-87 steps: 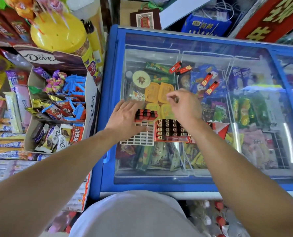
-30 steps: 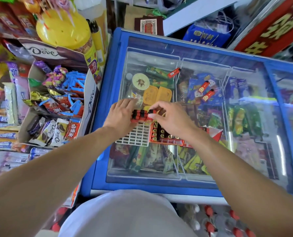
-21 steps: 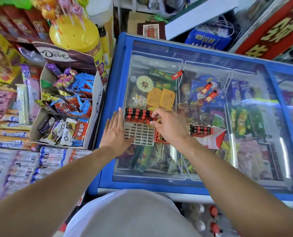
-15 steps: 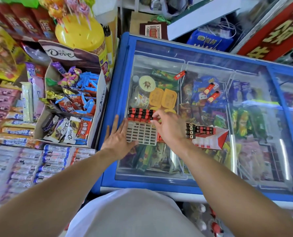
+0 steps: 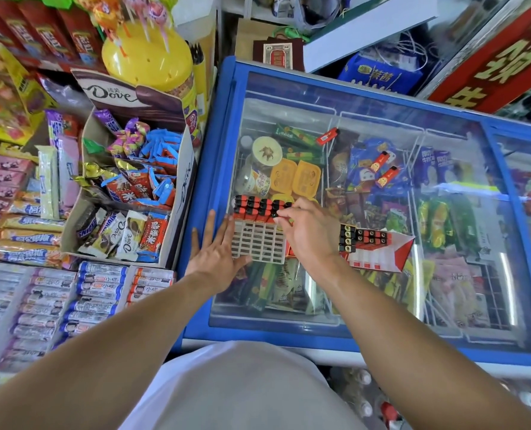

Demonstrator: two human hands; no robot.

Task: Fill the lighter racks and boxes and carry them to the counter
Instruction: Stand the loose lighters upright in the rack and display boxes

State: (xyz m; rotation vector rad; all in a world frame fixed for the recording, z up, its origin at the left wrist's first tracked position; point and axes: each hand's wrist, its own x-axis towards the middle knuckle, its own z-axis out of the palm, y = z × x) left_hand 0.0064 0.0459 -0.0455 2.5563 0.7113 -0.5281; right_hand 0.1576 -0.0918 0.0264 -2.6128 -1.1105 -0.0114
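Observation:
A white grid lighter rack (image 5: 259, 243) lies on the freezer's glass lid (image 5: 382, 97), its far rows filled with red-and-black lighters (image 5: 253, 207). My right hand (image 5: 309, 234) pinches a lighter (image 5: 284, 209) at the right end of those rows. My left hand (image 5: 216, 252) rests flat with fingers spread against the rack's left side. Right of my right hand lies a red-and-white lighter box (image 5: 371, 246), partly filled. Three loose red lighters (image 5: 327, 137) (image 5: 379, 161) (image 5: 388, 176) lie farther back on the glass.
A Dove carton of wrapped sweets (image 5: 127, 193) stands left of the freezer, with a yellow lollipop tub (image 5: 147, 55) behind it. Rows of candy rolls (image 5: 81, 299) fill the shelf at lower left. A red sign (image 5: 499, 54) leans at the far right.
My right hand took a loose lighter from the far glass and brought it to the rack's filled rows. My left hand slid off the rack top to its left side, fingers spread.

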